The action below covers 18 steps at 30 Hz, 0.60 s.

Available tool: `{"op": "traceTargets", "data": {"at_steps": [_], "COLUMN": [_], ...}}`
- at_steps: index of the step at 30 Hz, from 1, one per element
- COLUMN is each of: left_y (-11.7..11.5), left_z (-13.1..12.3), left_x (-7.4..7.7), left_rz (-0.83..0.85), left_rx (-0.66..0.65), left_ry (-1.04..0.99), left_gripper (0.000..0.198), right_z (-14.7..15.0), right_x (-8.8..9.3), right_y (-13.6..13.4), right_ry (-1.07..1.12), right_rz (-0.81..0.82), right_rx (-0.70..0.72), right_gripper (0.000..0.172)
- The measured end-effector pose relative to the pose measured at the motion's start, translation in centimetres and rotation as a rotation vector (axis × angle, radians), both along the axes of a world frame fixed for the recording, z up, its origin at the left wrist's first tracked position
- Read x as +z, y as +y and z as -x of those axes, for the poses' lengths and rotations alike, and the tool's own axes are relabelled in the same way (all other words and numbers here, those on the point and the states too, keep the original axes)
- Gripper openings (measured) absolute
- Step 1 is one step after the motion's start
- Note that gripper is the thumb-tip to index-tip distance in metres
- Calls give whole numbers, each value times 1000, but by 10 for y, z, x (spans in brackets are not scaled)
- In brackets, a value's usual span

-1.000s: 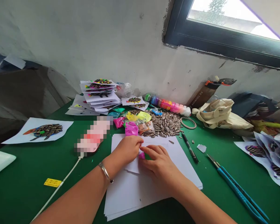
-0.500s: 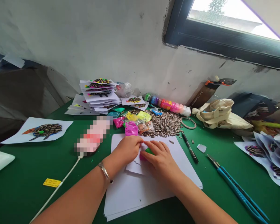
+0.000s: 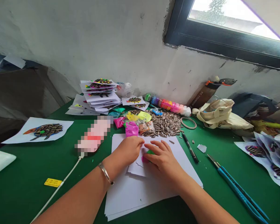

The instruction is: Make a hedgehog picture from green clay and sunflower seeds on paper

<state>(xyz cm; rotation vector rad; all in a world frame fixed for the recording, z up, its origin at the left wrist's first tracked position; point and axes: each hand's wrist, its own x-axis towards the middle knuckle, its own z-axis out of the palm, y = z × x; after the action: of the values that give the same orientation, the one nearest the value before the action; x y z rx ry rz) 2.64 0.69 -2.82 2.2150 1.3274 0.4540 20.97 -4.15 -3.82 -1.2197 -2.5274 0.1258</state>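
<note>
Shifted slightly to the right since the earlier frame is the small white sheet (image 3: 135,169), and the fingertips of the two hands are now parted by a narrow gap; its near edge is laid roughly crosswise, with the left corner pointed toward the left forearm, but its long axis cannot be told because much of it is covered. On it a pink patch (image 3: 144,159) and a green patch (image 3: 150,152) are seen, set on a slant from near left to far right; a thin dark line is shown beside them.

The sheet is placed beneath and between the hands; its far left part is hidden by the left hand (image 3: 128,151), whose fingers are curled together, though whether anything is pinched there cannot be told; its right part is covered by the right hand (image 3: 162,159), held palm down with fingers spread and loosely bent.

Beneath everything a paper stack (image 3: 128,200) is spread on the green tabletop (image 3: 18,193); just beyond the left hand a purple packet (image 3: 132,129) is found, with heaped striped seeds (image 3: 168,124) to its right; a black pen (image 3: 190,147) is laid beside the stack.
</note>
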Motion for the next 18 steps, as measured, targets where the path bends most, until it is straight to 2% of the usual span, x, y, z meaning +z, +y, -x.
{"op": "traceTargets", "data": {"at_steps": [6, 9, 13, 18], "left_y": [-1, -2, -3, -3], "left_z": [-1, -1, 0, 0], "left_x": [0, -1, -3, -6], "left_rz": [-21, -35, -61, -82], "left_rx": [-12, -21, -32, -27], "left_ry": [19, 23, 12, 2], "left_gripper": [29, 28, 29, 29], "right_z": [-3, -6, -11, -20], "right_x": [-1, 10, 26, 15], "right_y": [3, 0, -20, -46], "right_ry": [76, 107, 3, -38], "right_rz": [18, 10, 35, -64], "right_rx": [-19, -73, -8, -29], "right_gripper": [34, 41, 39, 36]}}
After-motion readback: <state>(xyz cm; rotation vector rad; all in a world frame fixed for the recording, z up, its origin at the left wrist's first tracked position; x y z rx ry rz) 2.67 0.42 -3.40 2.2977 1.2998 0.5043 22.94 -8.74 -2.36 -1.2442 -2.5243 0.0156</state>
